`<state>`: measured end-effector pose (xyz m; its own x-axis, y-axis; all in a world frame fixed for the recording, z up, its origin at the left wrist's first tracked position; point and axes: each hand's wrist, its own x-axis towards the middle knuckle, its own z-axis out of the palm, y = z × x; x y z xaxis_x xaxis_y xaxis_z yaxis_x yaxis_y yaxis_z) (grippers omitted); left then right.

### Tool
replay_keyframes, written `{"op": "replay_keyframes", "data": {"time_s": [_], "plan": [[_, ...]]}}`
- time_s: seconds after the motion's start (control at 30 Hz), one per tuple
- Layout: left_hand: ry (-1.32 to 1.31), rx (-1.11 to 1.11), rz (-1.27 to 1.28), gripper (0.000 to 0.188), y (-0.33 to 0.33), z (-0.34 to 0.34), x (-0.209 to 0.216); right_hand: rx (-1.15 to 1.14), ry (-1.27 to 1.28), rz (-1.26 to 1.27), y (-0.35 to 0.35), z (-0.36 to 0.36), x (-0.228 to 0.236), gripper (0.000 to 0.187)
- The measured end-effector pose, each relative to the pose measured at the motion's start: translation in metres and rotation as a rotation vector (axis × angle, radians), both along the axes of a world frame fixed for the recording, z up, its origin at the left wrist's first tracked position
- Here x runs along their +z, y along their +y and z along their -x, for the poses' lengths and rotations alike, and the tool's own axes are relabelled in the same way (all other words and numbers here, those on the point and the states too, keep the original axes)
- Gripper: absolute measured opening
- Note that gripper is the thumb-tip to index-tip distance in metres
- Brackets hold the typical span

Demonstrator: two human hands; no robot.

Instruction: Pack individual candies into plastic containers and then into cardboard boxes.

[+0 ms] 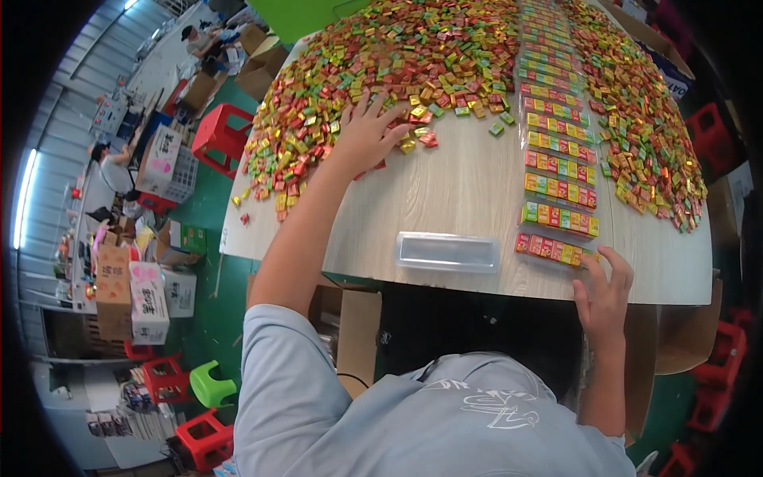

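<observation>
- Hundreds of small wrapped pieces [429, 52] lie in a broad heap beyond the clear tray [447, 252], spreading to its left; more lie far to its right.
- Each piece should be very light and fairly firm, its glossy wrapper likely slippery; pinching it by opposite sides looks best, as a flat palm would probably just slide it along.
- The clear tray itself looks light, thin and somewhat flexible; hold it by the long side walls, gently, since a hard squeeze could bow or crack it.
- The nearest filled row [548, 249] sits just to the tray's right; it will likely weigh more and could spill if tipped, so support both ends.
- The pieces are blocky, in red, yellow, green and orange, some with a metallic shine; the tray is oblong, see-through and bare inside, lying flat near the worktop [445, 191] edge.
- Beyond that row, further filled rows [559, 167] run away in a column.
- The left hand [369, 137], beyond the tray and to its left, lies over the heap with fingers spread; anything under the palm is hidden.
- The right hand [606, 292], right of the tray, has fingers bent and thumb apart at the nearest row's right end; I cannot tell whether they touch.
</observation>
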<state>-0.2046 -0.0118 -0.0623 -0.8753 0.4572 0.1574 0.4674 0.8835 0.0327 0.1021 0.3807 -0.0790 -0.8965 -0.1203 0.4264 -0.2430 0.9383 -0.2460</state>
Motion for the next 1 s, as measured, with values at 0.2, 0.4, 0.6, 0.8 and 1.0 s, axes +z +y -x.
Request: {"op": "replay_keyframes", "data": {"time_s": [0.2,0.4,0.6,0.8,1.0], "plan": [[0.125,-0.122,-0.032,0.055,-0.018,-0.053,-0.006,0.126,0.076,-0.053,-0.007,0.023,0.044,0.029],[0.287,0.043,-0.117,0.058,-0.065,-0.092,-0.014,0.448,0.042,-0.121,-0.069,0.092,0.116,0.022],[0.186,0.122,-0.276,0.052,-0.036,-0.157,-0.002,0.667,-0.172,-0.237,-0.147,0.193,0.107,0.019],[0.212,0.112,-0.266,0.046,-0.023,-0.162,-0.018,0.573,-0.326,-0.322,-0.197,0.253,0.059,0.016],[0.202,0.089,-0.330,0.036,-0.025,-0.160,-0.018,0.615,-0.262,-0.350,-0.198,0.251,0.051,0.013]]}}
